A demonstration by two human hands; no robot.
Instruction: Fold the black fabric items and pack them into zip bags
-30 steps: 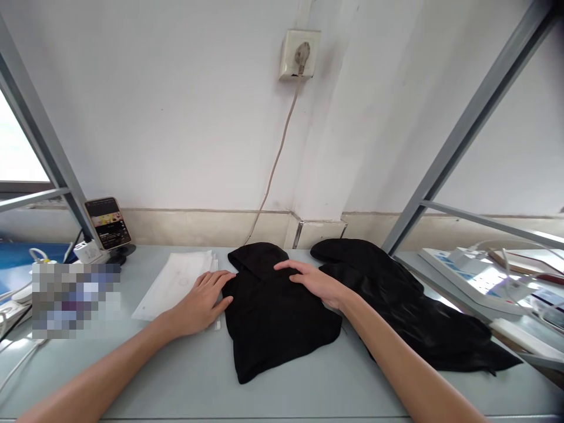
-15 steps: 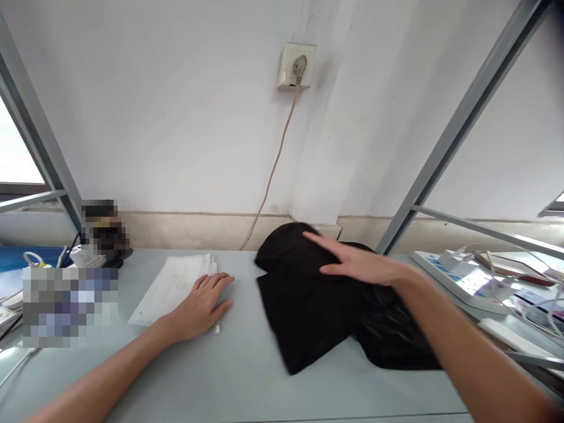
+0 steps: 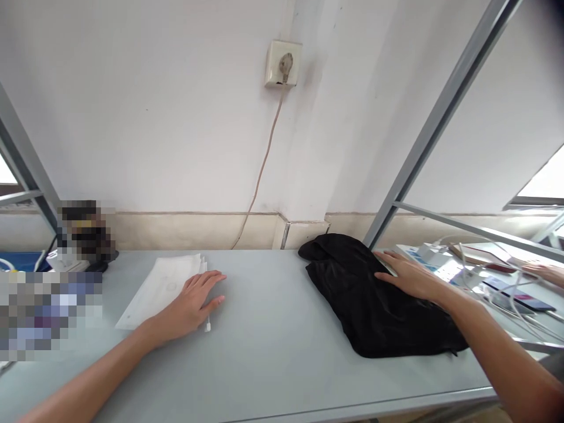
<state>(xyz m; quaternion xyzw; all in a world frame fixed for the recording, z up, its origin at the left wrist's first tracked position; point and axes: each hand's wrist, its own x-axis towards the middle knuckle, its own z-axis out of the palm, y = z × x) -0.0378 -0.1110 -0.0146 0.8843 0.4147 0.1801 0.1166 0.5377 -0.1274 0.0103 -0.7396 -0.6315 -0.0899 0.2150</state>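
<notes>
On the left part of the grey table lies a stack of white translucent zip bags (image 3: 154, 288). My left hand (image 3: 194, 302) rests over its right edge, fingers stretched out and thumb apart. Toward the right side of the table is a bunched black cloth item (image 3: 352, 294) with a rounded part at its back left. My right hand (image 3: 408, 275) lies open against its upper right side, fingers spread.
A wall socket (image 3: 283, 64) with a plug and hanging cable is above the table (image 3: 264, 364). Grey metal bars slant up on both sides. Cables, a phone (image 3: 520, 294) and a white tray lie at right, near another person's hand (image 3: 546, 273). Pixelated items stand at left.
The black cloth has shifted right with my right hand and is now more bunched. My left hand remains by the bags. The view has turned slightly to the right.
</notes>
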